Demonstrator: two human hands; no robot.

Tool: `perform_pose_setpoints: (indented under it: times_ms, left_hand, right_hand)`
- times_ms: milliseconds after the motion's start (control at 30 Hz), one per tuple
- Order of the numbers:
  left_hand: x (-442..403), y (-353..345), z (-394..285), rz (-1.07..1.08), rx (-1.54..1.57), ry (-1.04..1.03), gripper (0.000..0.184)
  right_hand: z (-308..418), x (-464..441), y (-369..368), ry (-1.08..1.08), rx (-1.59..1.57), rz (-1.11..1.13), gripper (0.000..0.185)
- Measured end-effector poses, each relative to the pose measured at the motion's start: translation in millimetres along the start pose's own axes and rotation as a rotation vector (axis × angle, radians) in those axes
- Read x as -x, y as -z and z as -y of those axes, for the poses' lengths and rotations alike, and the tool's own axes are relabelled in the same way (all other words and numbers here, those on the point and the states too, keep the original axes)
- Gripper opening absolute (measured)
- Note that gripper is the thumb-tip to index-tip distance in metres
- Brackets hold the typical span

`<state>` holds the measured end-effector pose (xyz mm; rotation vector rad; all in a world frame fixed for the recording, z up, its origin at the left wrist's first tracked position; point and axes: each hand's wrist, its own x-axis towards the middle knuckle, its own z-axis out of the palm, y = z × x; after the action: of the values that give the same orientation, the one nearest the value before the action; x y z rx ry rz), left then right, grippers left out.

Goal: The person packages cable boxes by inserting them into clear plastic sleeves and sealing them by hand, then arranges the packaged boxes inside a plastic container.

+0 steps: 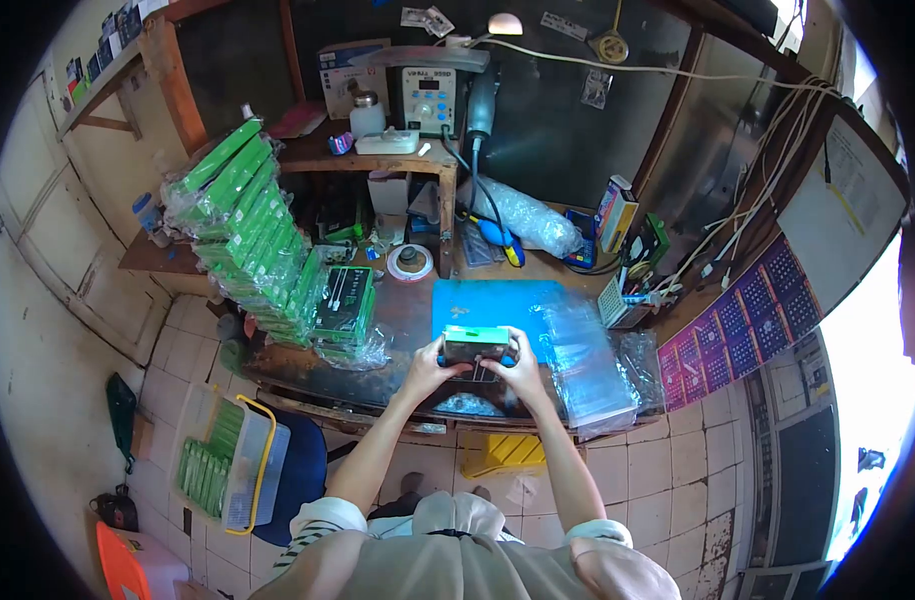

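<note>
Between both hands I hold a small green-and-black box (477,345), its bright green edge facing up and away from me. My left hand (437,370) grips its left side, and my right hand (519,370) grips its right side, with the thumbs near each other on the dark face. Beneath and beyond the box lies a blue mat (498,298) on the worn desk. Clear plastic sleeves (591,365) are spread to the right of my right hand. Left of my hands, a stack of similar boxes (344,303) stands on the desk.
A tall leaning pile of plastic-wrapped green boxes (248,230) rises at the left. Behind are a soldering station (430,103), a bubble-wrap roll (528,220) and a pen basket (620,303). On the floor side, a clear bin (210,470) holds more green boxes beside a yellow stool (515,455).
</note>
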<state>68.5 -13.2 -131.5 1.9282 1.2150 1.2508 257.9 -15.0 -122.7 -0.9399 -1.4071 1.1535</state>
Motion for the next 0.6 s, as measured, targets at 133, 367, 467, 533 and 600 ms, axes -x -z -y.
perform_pose_setpoints:
  times_ms: [133,367,467,533,600]
  left_hand:
    - [-2,-3,-24,-0.05,0.089,0.141,0.05]
    - [24,4,-63,-0.277,0.215,0.314,0.045]
    - [54,22,-80,-0.377,0.049,0.35,0.046]
    - [86,36,-73,-0.41,-0.071,0.291,0.046]
    - [114,56,-65,-0.47,-0.088,0.338,0.042]
  right_hand:
    - [-23,25,-6,-0.1,-0.107,-0.109,0.046]
    - [3,56,-40,-0.102,0.218,-0.208,0.031]
    - [10,61,-80,-0.073,0.212,-0.217,0.027]
    - [7,67,-110,-0.095,0.169,-0.323,0.032]
    - [20,71,-135,-0.116,0.162,-0.168,0.035]
